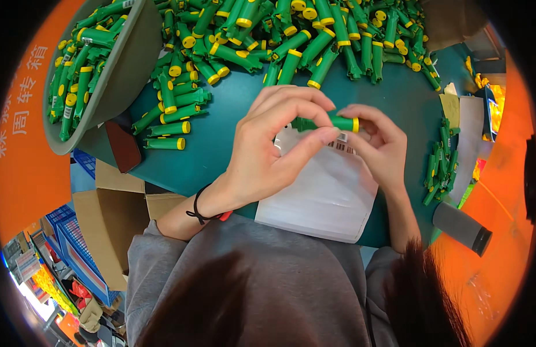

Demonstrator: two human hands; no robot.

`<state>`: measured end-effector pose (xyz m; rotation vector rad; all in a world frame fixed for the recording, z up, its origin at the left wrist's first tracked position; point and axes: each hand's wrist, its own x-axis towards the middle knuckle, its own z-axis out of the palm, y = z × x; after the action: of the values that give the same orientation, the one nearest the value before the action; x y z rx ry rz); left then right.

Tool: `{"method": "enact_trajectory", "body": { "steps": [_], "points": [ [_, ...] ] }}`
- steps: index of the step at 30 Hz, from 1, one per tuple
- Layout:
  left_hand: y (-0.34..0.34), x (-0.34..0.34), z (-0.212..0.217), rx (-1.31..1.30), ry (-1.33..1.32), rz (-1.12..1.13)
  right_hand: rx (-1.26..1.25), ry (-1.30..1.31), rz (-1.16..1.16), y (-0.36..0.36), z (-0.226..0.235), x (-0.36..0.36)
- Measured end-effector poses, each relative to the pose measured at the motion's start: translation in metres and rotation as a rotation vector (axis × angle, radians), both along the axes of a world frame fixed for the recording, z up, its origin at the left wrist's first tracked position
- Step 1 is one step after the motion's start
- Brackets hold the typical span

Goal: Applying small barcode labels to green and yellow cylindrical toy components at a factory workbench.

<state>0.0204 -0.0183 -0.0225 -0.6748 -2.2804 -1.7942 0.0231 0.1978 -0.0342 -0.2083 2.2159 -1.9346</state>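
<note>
Above the sheet, a green plastic tube with a yellow end cap (344,123) lies crosswise between my hands. My right hand (379,137) grips its capped end with curled fingers. My left hand (268,141) is closed about the other end, its thumb and index finger over the tube and hiding part of it. Close to the left thumb tip is a small white label (342,137). Beneath both hands, a white sheet (314,199) with several barcode labels along its far edge rests on the table and reaches my lap.
A heap of green tubes (291,43) covers the far table (181,165). More fill a grey bin (142,63) at left. A brown flat object (123,147) sits below it. Small green pieces (441,165) and a grey cylinder (461,227) are at right; a cardboard box (109,222) stands lower left.
</note>
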Motion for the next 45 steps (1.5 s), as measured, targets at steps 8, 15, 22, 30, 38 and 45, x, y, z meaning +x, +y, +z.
{"method": "enact_trajectory", "body": {
  "steps": [8, 15, 22, 30, 38, 45],
  "points": [
    [0.021, 0.004, -0.002, 0.063, -0.127, -0.099, -0.102, 0.277, -0.064, 0.006, 0.000, 0.026],
    [0.023, 0.003, 0.000, 0.050, -0.094, -0.089, -0.040, 0.264, -0.063, 0.006, 0.006, 0.029],
    [0.022, 0.002, 0.000, 0.037, -0.080, -0.089, -0.002, 0.264, -0.052, 0.006, 0.005, 0.030],
    [0.024, 0.003, 0.000, -0.036, -0.076, -0.041, -0.009, 0.282, -0.027, 0.007, 0.007, 0.028],
    [0.020, -0.006, -0.010, -0.049, -0.303, -0.175, -0.098, 0.128, -0.044, 0.001, 0.005, 0.024],
    [-0.049, -0.031, 0.056, 0.005, 0.053, 0.385, 0.439, 0.337, -0.082, -0.001, 0.006, 0.019]
  ]
}}
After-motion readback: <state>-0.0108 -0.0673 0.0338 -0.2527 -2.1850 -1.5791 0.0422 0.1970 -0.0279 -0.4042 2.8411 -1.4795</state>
